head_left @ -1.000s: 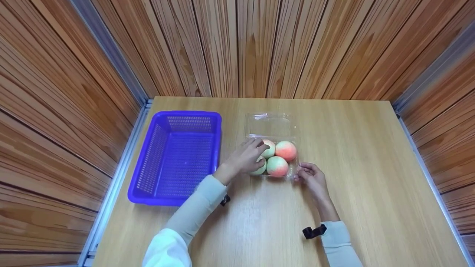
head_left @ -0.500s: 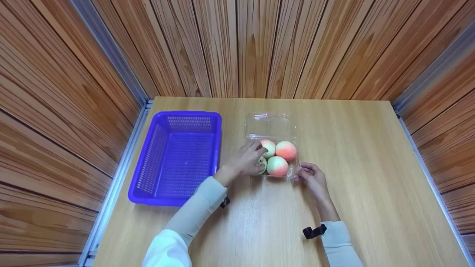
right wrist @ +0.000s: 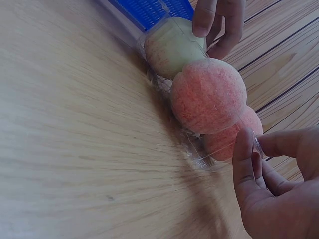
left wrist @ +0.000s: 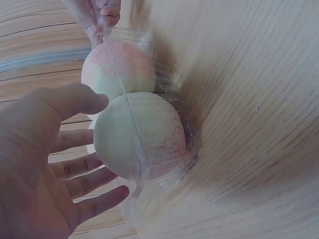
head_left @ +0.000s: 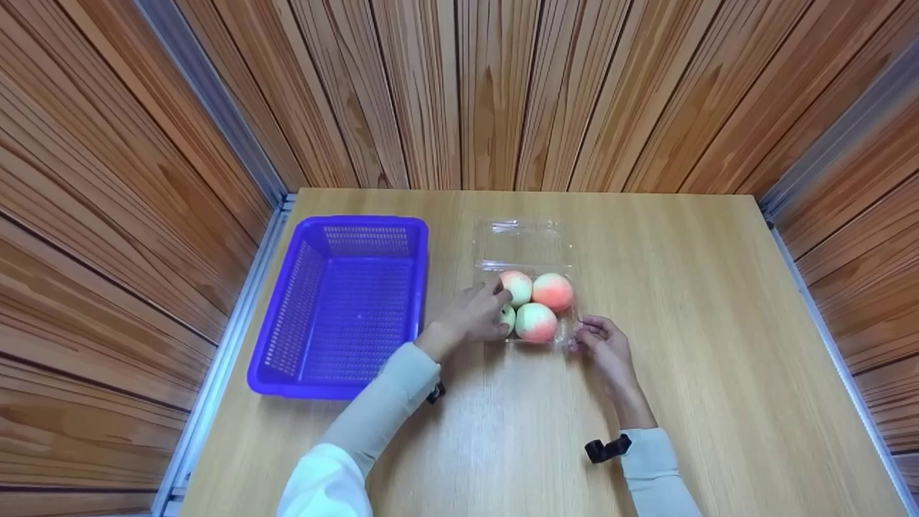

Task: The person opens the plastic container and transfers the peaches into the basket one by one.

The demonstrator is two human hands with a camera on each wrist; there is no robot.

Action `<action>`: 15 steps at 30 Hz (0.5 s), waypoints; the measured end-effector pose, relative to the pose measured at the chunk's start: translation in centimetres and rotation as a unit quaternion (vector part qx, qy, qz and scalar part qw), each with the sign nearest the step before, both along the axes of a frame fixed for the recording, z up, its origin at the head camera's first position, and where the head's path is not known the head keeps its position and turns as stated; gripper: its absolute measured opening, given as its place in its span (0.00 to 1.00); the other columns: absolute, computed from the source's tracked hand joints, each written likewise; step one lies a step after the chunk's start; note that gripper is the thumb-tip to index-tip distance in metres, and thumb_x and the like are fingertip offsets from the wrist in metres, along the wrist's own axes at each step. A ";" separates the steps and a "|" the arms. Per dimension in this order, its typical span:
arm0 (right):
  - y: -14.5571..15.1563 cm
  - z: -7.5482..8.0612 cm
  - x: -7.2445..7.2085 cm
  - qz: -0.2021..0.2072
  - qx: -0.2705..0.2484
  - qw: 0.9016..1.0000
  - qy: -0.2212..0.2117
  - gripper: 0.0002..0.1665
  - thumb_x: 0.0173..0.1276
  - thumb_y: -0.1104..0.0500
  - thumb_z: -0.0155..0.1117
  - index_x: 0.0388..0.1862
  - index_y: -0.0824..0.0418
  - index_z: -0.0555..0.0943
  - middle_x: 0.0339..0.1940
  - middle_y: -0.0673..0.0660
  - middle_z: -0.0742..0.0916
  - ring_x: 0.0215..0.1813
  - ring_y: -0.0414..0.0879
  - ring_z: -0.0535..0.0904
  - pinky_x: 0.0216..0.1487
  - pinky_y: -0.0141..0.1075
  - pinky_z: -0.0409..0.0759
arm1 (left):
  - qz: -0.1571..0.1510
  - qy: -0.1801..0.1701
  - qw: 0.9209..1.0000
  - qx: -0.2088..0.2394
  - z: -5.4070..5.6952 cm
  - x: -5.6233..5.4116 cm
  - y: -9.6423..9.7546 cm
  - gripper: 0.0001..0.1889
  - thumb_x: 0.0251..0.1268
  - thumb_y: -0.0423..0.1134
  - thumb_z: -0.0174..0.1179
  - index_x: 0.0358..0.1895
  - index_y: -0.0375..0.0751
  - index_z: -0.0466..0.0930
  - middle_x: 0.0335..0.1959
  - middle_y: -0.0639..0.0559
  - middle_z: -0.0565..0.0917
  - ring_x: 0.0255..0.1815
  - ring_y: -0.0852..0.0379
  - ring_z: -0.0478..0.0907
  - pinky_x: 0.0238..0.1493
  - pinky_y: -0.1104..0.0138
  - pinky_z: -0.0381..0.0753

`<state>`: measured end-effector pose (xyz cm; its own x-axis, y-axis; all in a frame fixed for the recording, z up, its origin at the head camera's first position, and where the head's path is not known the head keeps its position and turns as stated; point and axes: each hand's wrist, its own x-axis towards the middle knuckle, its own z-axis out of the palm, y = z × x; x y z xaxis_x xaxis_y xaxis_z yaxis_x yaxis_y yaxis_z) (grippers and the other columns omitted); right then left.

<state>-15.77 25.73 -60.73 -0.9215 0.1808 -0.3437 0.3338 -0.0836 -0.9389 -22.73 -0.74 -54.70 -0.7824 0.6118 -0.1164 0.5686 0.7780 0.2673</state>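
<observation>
Several pink-and-green peaches sit in the open clear plastic clamshell box (head_left: 523, 267) on the table. At the box's left side is my left hand (head_left: 470, 312), reaching over the near-left peach (head_left: 507, 319) and partly hiding it. In the left wrist view, that hand (left wrist: 55, 159) has its fingers spread and fairly straight, with thumb and fingertips at the side of the near-left peach (left wrist: 139, 134). My right hand (head_left: 607, 348) pinches the box's near-right edge between thumb and fingers, as the right wrist view also shows beside the near-right peach (right wrist: 209, 97).
A blue-purple plastic basket (head_left: 423, 287) stands left of the box, with nothing visible inside. The box's transparent lid (head_left: 523, 240) lies folded back toward the far side. Wood-patterned walls (head_left: 495, 93) enclose the table (head_left: 718, 301) at the back and sides.
My left fingers have drawn back slightly to the left, and more of the far-left peach shows. The near-left peach has turned a little, its stem dimple now in sight. My right hand stays put.
</observation>
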 end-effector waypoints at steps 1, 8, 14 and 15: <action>0.0 0.0 0.0 0.001 0.001 1.000 0.001 0.24 0.79 0.67 0.60 0.70 0.72 0.71 0.47 0.54 0.82 0.38 0.38 0.85 0.46 0.31 0.88 | 0.004 -0.003 1.000 0.002 0.0 0.0 0.0 0.27 0.70 0.50 0.69 0.67 0.44 0.79 0.71 0.43 0.75 0.63 0.46 0.80 0.63 0.54 0.85; 0.1 -0.1 -0.1 0.003 0.009 1.000 -0.008 0.25 0.79 0.67 0.60 0.71 0.71 0.71 0.49 0.54 0.83 0.39 0.38 0.85 0.47 0.32 0.88 | 0.019 -0.018 1.000 -0.003 -0.3 0.0 0.1 0.28 0.68 0.50 0.70 0.66 0.44 0.77 0.73 0.42 0.74 0.58 0.46 0.83 0.58 0.54 0.86; 0.2 -0.2 0.0 0.005 0.018 1.000 -0.007 0.26 0.78 0.66 0.61 0.72 0.71 0.71 0.48 0.54 0.84 0.40 0.38 0.86 0.47 0.32 0.87 | 0.030 -0.041 0.999 -0.012 -0.3 0.1 0.3 0.30 0.69 0.50 0.70 0.70 0.46 0.74 0.76 0.39 0.72 0.57 0.42 0.84 0.56 0.52 0.87; 0.2 -0.2 0.0 0.005 0.018 1.000 -0.007 0.26 0.78 0.66 0.61 0.72 0.71 0.71 0.48 0.54 0.84 0.40 0.38 0.86 0.47 0.32 0.87 | 0.033 -0.044 0.998 -0.012 -0.3 0.1 0.3 0.31 0.69 0.50 0.70 0.71 0.46 0.74 0.77 0.39 0.71 0.57 0.42 0.84 0.55 0.52 0.87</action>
